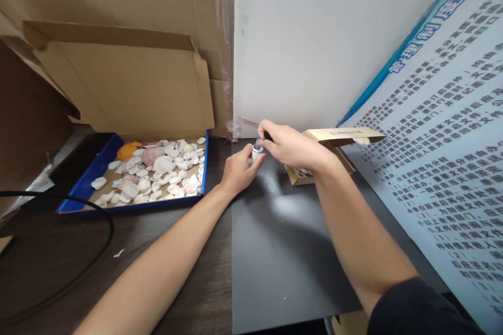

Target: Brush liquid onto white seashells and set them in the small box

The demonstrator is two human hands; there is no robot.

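My left hand (238, 170) is closed around a small clear glass bottle (257, 151) with a white printed label, held upright above the grey surface (267, 251). At the bottle's mouth, my right hand (288, 144) pinches a small black cap (268, 136), mostly covered by the fingers. Whether anything hangs from the cap into the bottle is hidden. Left of my hands, a blue-sided box (126, 210) holds many white seashells (163, 165) and an orange one (129, 150).
The blue box's cardboard lid (126, 86) stands raised behind it. A small open cardboard box (304, 180) sits beyond my right forearm. A black cable (112, 227) loops at the left. A white panel (291, 36) and a printed poster (444, 131) bound the back and right.
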